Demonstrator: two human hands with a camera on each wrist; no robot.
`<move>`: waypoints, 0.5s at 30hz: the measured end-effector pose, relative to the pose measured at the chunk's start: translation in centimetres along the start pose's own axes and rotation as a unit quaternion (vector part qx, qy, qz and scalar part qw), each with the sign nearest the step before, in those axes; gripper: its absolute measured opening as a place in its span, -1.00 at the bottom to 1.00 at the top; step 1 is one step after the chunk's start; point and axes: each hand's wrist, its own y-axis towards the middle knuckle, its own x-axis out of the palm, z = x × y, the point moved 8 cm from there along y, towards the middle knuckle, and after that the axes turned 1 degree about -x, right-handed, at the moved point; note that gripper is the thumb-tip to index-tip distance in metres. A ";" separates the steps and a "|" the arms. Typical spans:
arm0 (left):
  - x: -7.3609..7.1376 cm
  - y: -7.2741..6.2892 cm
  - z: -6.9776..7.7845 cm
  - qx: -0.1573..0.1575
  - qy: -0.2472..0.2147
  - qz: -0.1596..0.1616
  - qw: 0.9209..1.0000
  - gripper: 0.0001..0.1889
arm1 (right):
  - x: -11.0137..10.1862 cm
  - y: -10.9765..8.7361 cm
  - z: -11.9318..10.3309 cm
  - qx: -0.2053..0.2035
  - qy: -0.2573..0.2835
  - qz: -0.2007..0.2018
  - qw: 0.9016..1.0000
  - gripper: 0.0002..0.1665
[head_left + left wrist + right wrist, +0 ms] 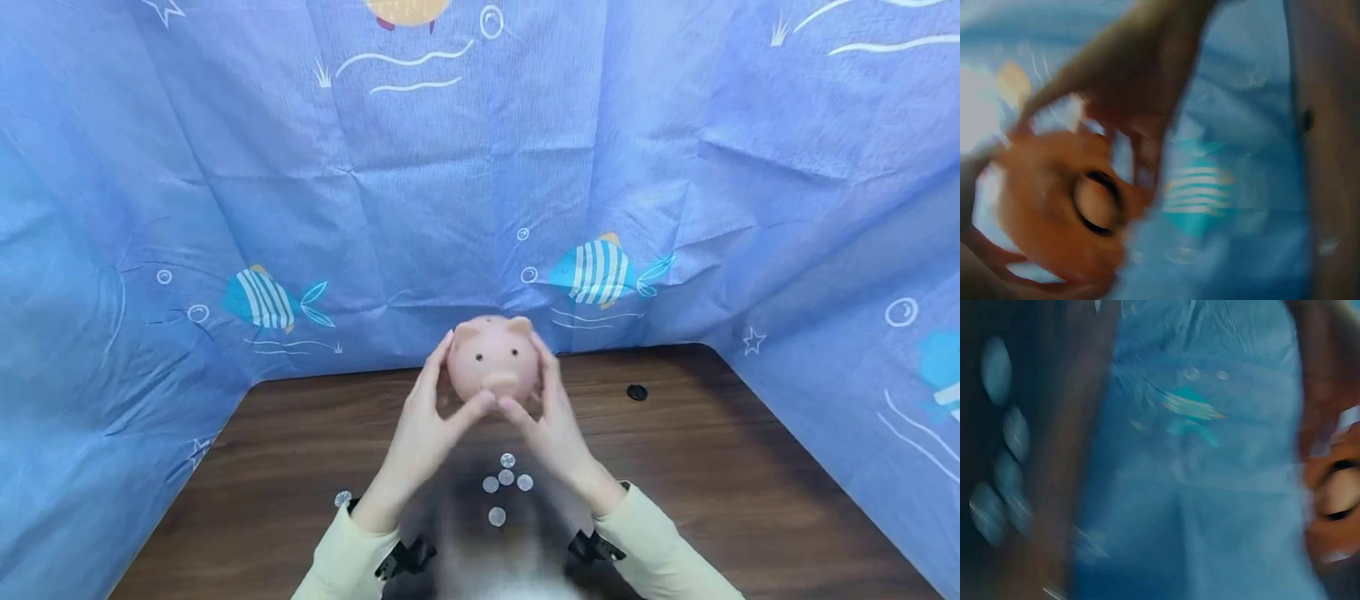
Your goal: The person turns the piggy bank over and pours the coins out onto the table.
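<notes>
A creased blue fabric curtain (pixel 450 208) hangs behind the far edge of the dark brown wood-grain worktop (pixel 262 467) and along its left and right edges. Teal-and-white striped fish (pixel 600 271), round bubbles (pixel 492 22), white stars (pixel 754 341) and wavy lines (pixel 405 62) are printed on it. The worktop's far corners are rounded.

The head view is bright and evenly lit, the cloth (pixel 465 183) fairly crisp behind the pig (pixel 495 358), whose own outline is slightly soft. A dark, shadowy patch covers the worktop (pixel 300 442) below the pig. Both wrist views are dim and heavily blurred, turning the pig orange. White glare washes out one side of it in the left; in the right, coins (pixel 1016 433) left of the pig smear into ovals.
</notes>
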 end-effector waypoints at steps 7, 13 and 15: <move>2.4 0.3 -9.8 -0.274 -0.098 -0.066 0.954 -0.17 | 1.9 -1.7 7.9 0.299 0.020 -0.057 0.952 -0.08; 0.0 0.2 0.7 0.050 -0.050 -0.007 0.997 -0.06 | -0.6 0.5 -2.7 -0.014 -0.021 0.012 1.000 0.00; -0.7 -1.4 5.5 0.246 -0.010 0.011 0.969 0.00 | -1.3 0.2 -8.0 -0.233 0.001 0.052 0.971 -0.05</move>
